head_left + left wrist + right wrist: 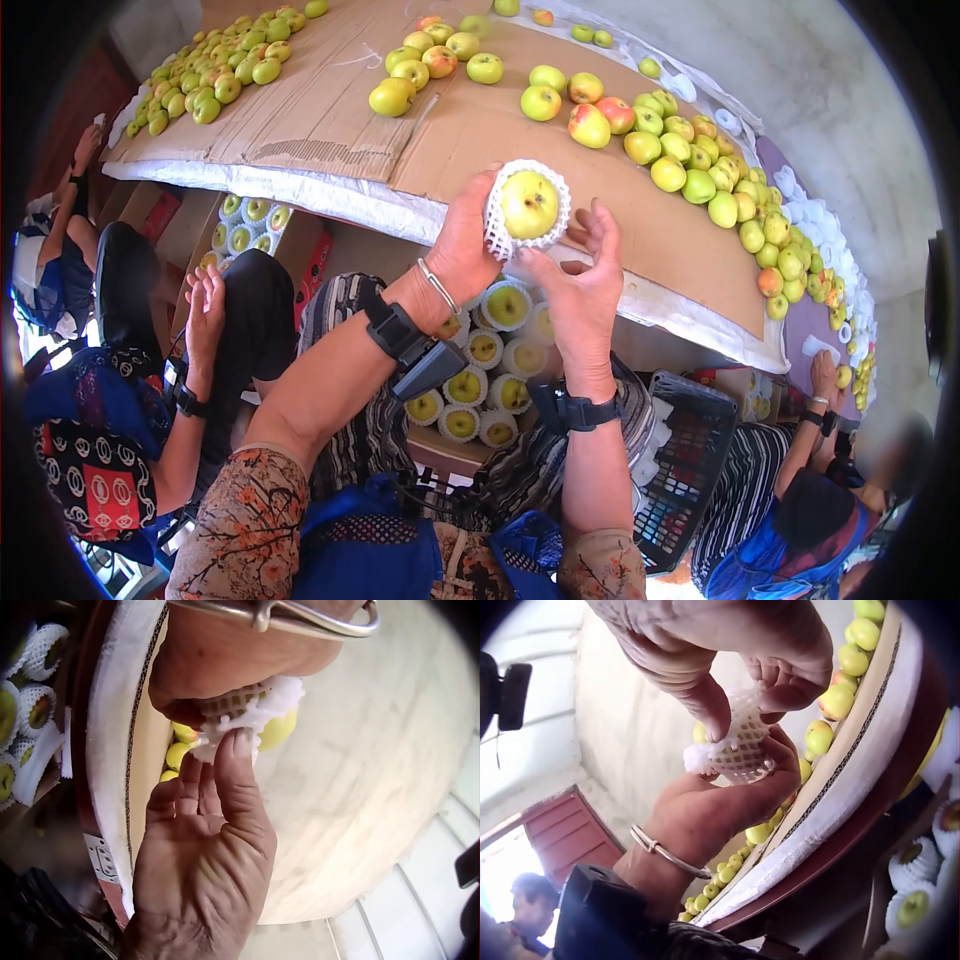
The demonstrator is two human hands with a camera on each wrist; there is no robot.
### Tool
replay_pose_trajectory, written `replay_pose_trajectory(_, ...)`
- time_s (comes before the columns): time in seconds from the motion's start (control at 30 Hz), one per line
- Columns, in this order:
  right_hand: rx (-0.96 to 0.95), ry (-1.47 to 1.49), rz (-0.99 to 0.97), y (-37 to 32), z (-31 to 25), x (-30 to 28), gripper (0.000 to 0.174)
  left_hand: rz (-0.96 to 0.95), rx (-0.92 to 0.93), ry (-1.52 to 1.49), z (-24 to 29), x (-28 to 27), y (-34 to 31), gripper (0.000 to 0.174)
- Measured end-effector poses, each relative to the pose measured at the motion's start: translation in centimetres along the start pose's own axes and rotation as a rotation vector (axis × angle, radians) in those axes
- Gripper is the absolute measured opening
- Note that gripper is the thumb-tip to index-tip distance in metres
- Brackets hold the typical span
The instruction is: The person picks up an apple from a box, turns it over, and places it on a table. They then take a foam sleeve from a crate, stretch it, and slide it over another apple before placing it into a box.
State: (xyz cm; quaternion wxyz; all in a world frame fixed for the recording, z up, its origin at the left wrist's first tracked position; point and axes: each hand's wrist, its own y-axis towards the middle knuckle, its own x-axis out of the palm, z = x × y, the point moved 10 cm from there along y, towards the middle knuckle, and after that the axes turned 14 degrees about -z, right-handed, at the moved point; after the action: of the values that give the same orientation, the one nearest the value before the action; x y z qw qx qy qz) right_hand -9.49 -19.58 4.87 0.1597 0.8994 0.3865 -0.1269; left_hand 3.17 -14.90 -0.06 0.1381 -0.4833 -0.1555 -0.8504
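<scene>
A yellow-green apple [530, 204] sits in a white foam net [497, 232], held up above the table's near edge. My left hand [466, 235] wraps the netted apple from the side, with a silver bangle at the wrist. The right hand [575, 290] is at the lower right of the apple, and its thumb tip [241, 742] pinches the net's edge. In the right wrist view the mesh of the foam net [739, 756] stretches over the fruit between both hands. Some right fingers [784, 694] curl beside the net.
Loose apples [690, 165] line the cardboard-covered table [330, 120], with another heap [215, 75] at far left. Below, a box holds netted apples [465, 385]. A black crate [680, 480] stands at my right. Other people's hands [205, 310] are on both sides.
</scene>
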Motion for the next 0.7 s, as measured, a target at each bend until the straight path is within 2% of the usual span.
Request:
replay_pose_trajectory(0.03,-0.001,-0.115,0.016,0.0,-0.5,-0.2,0.089,0.000,-0.004,-0.009,0.0,0.0,0.0,0.036)
replay_pose_trajectory(0.13,-0.115,-0.194,-0.012,0.0,-1.9,-0.1,0.093,-0.015,-0.023,-0.016,-0.3,-0.2,0.1,0.035)
replay_pose_trajectory(0.2,-0.138,-0.158,-0.064,0.2,-2.2,0.3,0.095,-0.045,-0.043,0.004,-0.4,0.1,0.1,0.035)
replay_pose_trajectory(0.3,-0.157,-0.148,-0.154,0.3,-2.2,0.9,0.098,-0.063,-0.172,0.014,-1.7,0.8,-0.4,0.038)
replay_pose_trajectory(0.43,-0.187,-0.123,-0.205,0.4,-2.3,0.9,0.099,-0.009,-0.242,0.107,-2.2,1.3,-1.0,0.048)
replay_pose_trajectory(0.6,-0.139,-0.107,-0.158,0.2,-2.4,0.0,0.098,-0.077,-0.255,0.164,-2.1,1.9,-1.2,0.065)
replay_pose_trajectory(0.7,-0.148,-0.054,-0.083,0.2,-2.4,-1.0,0.097,-0.158,-0.250,0.081,-1.8,3.2,-1.0,0.068)
